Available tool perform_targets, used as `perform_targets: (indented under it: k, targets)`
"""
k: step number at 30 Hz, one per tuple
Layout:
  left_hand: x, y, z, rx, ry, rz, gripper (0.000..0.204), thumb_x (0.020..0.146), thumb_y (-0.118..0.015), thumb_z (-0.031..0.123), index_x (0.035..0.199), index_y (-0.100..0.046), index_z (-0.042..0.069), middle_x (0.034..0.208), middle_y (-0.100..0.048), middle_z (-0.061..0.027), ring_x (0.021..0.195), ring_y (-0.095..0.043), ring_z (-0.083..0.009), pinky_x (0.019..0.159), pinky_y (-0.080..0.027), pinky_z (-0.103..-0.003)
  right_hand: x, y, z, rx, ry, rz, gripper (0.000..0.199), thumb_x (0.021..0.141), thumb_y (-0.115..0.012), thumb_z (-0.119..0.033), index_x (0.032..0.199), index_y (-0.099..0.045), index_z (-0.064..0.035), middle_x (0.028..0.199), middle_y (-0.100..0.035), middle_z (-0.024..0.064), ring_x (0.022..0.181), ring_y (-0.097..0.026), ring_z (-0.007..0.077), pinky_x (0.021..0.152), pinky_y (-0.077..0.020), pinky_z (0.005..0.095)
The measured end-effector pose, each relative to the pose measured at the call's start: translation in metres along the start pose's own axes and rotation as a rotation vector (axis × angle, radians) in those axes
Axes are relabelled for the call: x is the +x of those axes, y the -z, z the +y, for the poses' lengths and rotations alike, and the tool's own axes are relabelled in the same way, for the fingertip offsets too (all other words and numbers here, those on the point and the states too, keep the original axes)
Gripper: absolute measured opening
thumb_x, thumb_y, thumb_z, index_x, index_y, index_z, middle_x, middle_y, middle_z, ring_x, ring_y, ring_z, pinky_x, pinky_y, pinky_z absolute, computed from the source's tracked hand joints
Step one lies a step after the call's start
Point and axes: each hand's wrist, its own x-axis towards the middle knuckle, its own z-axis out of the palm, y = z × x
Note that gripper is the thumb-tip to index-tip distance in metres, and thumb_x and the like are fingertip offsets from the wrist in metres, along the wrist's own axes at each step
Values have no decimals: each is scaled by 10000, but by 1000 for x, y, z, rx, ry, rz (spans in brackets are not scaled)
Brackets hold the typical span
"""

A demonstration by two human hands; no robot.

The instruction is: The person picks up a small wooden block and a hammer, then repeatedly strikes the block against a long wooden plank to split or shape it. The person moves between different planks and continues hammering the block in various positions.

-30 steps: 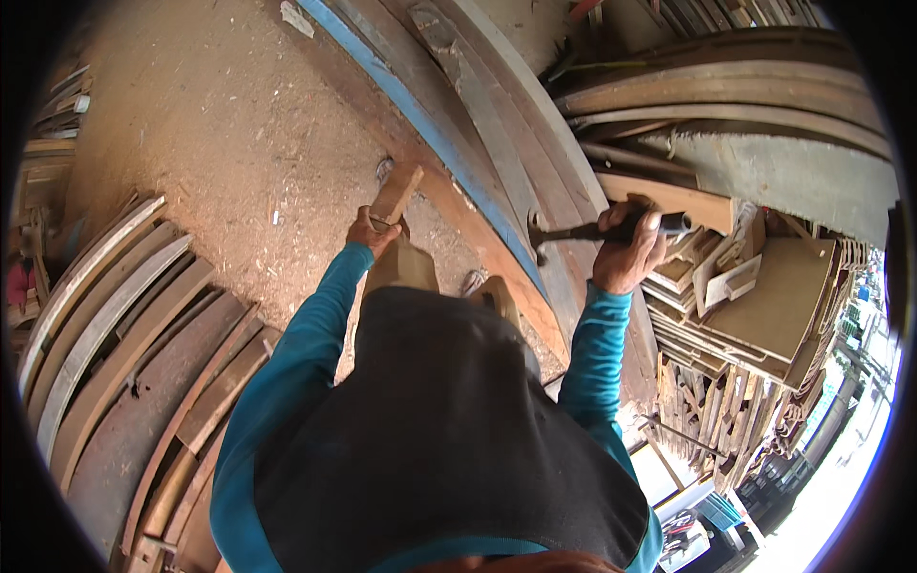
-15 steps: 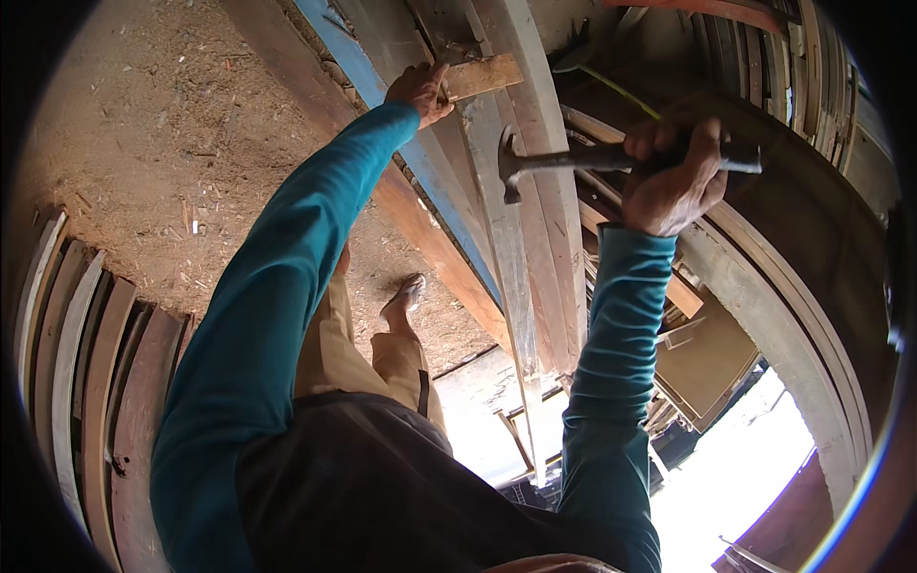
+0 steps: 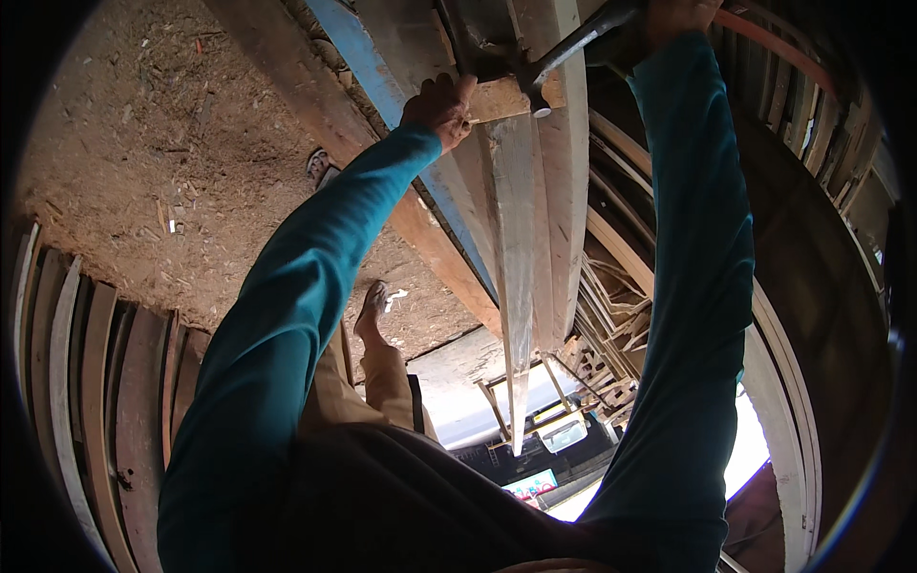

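Note:
At the upper middle, my left hand [image 3: 441, 115] grips the left end of a short wooden block [image 3: 501, 101], which lies across long upright-edged planks [image 3: 516, 210]. My right hand [image 3: 676, 17], partly cut off by the upper edge, is closed round the handle of a claw hammer [image 3: 585, 40]. The hammer's head overlaps the block's right part in the picture, its round face pointing toward me. Whether metal and wood touch, I cannot tell. Dark shadow covers the area just beyond the block.
A blue-painted board [image 3: 368, 67] and a brown beam [image 3: 315, 105] run along the planks' left side. Sawdust and chips cover the ground [image 3: 143, 143], where my foot [image 3: 374, 298] stands. Boards [image 3: 95, 382] are stacked at the left; more timber [image 3: 621, 239] lies right.
My right hand has carried the hammer up and away from me, bringing its head over to the block. The block and my left hand sit slightly lower and further right in the picture.

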Motion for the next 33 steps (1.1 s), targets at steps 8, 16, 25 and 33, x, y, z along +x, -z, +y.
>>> perform_targets:
  k: [8,16,25,33]
  targets:
    - [1,1,2,-60,-26,-34,613,789,-821,230,1237,-411,143,1170,-521,-177,1097,-578,-387,857,-578,-485,62,2,32,-162,-92,49,314,970,-626,-260,738,-514,-81,584,-478,42,457,-450,168,422,-395,368]
    - [6,5,6,-30,-8,-4,627,780,-821,219,1246,-409,142,1134,-531,-180,1075,-589,-382,824,-591,-476,38,-22,16,-150,-44,-25,301,1005,-594,-227,744,-483,-125,571,-438,10,448,-393,127,430,-381,344]
    - [3,3,1,-33,-46,-9,667,784,-834,210,1284,-400,134,1146,-523,-189,1079,-586,-388,829,-590,-474,96,-1,80,-286,-145,-84,527,1022,-609,-399,620,-401,-128,557,-384,41,462,-360,182,453,-362,385]
    - [4,4,-2,-57,-42,-11,652,774,-831,176,1263,-401,141,1139,-522,-196,1073,-587,-398,833,-587,-481,62,-59,55,-206,-38,-201,394,993,-635,-301,673,-474,-137,563,-438,-17,448,-376,121,422,-323,330]
